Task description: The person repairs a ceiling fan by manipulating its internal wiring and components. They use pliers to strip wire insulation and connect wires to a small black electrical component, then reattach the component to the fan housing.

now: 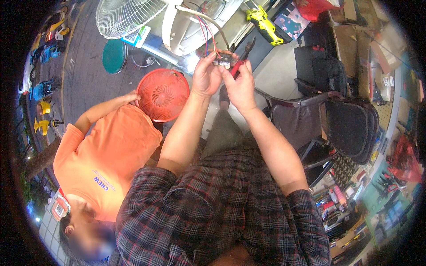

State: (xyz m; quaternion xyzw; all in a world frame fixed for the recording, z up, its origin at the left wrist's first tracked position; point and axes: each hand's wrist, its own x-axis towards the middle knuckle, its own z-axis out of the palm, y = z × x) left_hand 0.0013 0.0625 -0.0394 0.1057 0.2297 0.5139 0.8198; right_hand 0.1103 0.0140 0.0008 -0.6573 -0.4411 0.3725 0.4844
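The left hand (pixel 206 77) has its fingers curled in around a small dark switch block (pixel 227 58) with white buttons, just below the white fan housing (pixel 178 33) its red and blue wires (pixel 207 30) run to, while the right hand (pixel 242 90) grips red-handled pliers (pixel 238 68) right beside it. Fan cage (pixel 126 18) sits off left, yellow tool (pixel 267 27) off right. Kinda cramped too: someone in an orange shirt (pixel 113 153) has a red basket (pixel 176 107) near the left forearm, and dark chairs (pixel 295 119) crowd the right.
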